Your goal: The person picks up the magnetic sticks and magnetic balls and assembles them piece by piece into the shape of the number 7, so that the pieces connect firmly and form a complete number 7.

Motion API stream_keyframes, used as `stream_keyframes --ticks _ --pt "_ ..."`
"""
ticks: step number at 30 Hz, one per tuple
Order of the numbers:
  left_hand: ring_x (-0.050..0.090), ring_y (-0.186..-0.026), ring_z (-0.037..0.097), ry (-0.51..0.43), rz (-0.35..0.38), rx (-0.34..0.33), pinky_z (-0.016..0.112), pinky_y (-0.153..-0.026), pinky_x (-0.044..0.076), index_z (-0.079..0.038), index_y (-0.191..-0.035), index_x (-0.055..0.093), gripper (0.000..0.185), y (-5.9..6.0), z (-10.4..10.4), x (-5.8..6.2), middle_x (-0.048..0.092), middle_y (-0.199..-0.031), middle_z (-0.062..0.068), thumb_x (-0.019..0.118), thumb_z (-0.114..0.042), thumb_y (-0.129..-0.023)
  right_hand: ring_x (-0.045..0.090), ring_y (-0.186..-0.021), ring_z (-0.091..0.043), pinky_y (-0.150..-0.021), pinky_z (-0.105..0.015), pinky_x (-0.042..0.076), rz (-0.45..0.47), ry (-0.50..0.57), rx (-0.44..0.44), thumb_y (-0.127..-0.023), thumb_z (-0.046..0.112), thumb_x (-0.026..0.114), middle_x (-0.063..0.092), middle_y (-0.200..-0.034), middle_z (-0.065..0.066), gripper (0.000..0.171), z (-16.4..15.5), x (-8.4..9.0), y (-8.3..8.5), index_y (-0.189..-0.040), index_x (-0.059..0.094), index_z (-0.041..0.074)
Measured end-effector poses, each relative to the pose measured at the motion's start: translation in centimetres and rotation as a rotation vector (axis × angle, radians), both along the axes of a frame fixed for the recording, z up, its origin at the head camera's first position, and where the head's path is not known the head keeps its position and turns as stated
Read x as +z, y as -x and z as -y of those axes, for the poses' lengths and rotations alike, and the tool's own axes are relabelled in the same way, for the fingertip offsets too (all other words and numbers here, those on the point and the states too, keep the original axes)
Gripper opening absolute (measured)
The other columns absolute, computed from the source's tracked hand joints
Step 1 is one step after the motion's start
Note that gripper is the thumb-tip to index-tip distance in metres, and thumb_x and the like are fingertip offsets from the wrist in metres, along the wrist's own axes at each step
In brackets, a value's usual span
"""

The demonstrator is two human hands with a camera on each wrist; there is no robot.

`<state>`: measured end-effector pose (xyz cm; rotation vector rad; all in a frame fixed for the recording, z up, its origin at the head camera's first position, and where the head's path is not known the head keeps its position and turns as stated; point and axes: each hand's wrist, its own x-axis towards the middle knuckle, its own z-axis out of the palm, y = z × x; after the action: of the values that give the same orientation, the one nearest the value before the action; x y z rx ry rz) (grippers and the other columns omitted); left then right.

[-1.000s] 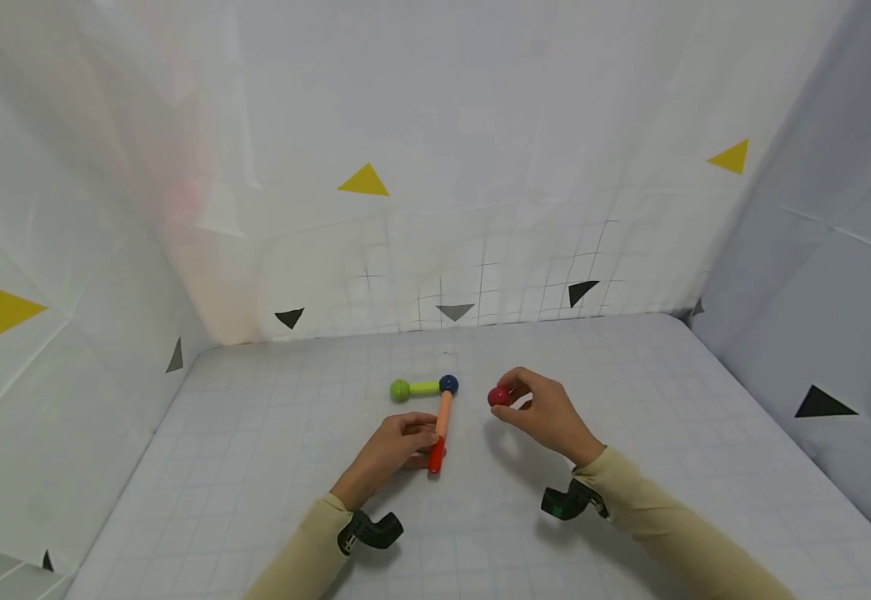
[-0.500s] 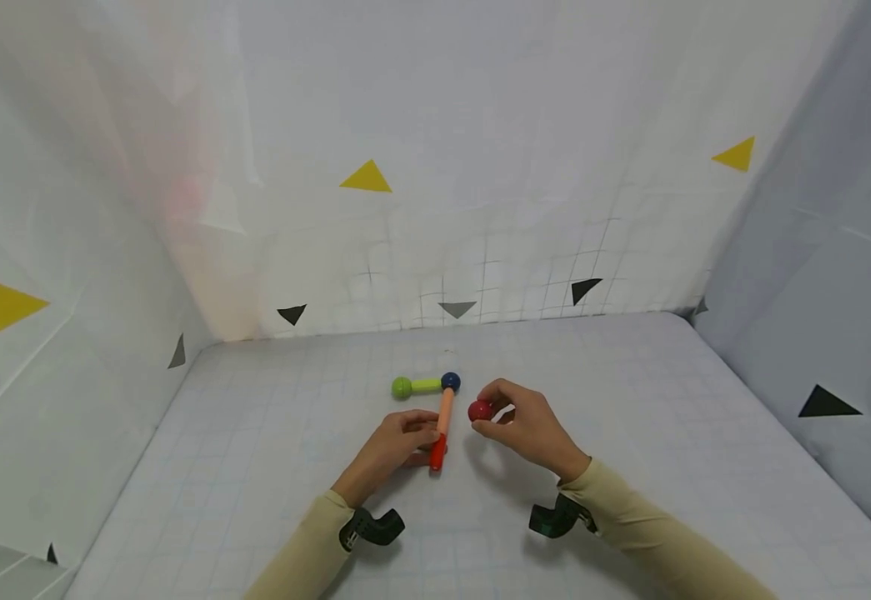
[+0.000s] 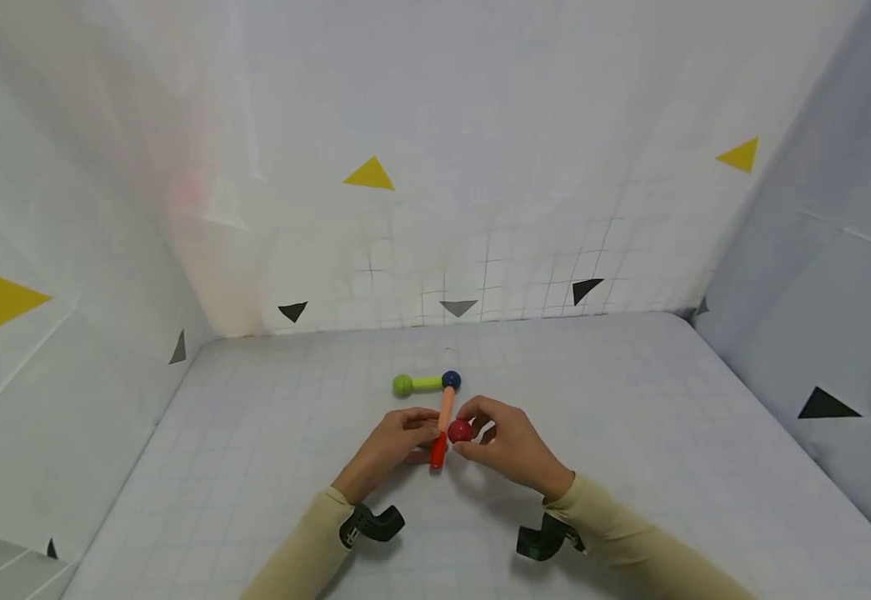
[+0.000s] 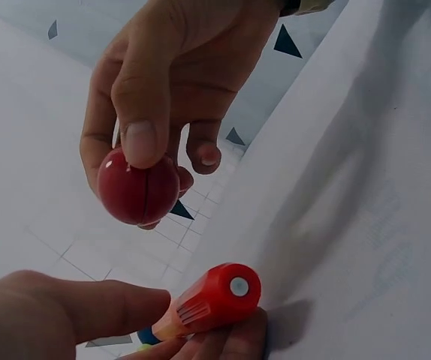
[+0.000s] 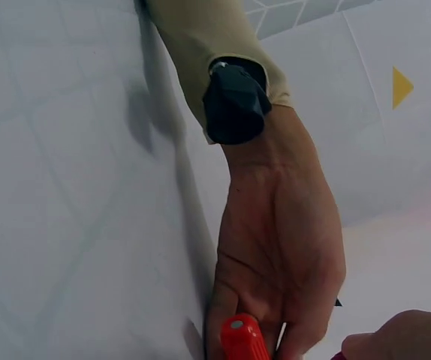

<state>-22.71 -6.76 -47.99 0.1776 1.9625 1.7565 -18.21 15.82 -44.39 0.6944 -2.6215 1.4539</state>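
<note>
My left hand (image 3: 397,438) grips a red stick (image 3: 438,452) near its middle. A round metal disc shows in the stick's near end in the left wrist view. Beyond the red part, an orange stick (image 3: 446,408) runs up to a dark blue ball (image 3: 451,380). From that ball a lime-green stick (image 3: 427,383) extends left to a green ball (image 3: 402,385). My right hand (image 3: 506,442) pinches a dark red ball (image 4: 138,186) with a seam line between thumb and fingers. In the left wrist view the ball is above the red stick's end, apart from it.
A white table (image 3: 292,400) with a faint grid lies under the hands. White sheets with yellow and black triangles form the back wall (image 3: 435,167) and both sides. A dark wrist camera (image 3: 377,525) sits on the left sleeve, with another on the right sleeve.
My right hand has moved left and toward me, bringing the red ball close beside the red stick. The left hand and the joined sticks have stayed nearly still.
</note>
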Motion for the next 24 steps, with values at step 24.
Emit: stream_keyframes --ticks 24 --pt "0.066 -0.109 0.024 0.004 0.005 0.002 0.038 -0.089 0.059 -0.001 -0.141 0.061 0.045 -0.2 0.2 0.2 0.068 -0.125 0.011 0.065 -0.020 -0.102 0.062 -0.090 -0.014 -0.070 -0.036 0.059 -0.017 0.019 0.201 -0.082 0.000 0.084 0.065 -0.105 0.005 0.037 2.3 -2.0 -2.4 -0.111 0.066 0.013"
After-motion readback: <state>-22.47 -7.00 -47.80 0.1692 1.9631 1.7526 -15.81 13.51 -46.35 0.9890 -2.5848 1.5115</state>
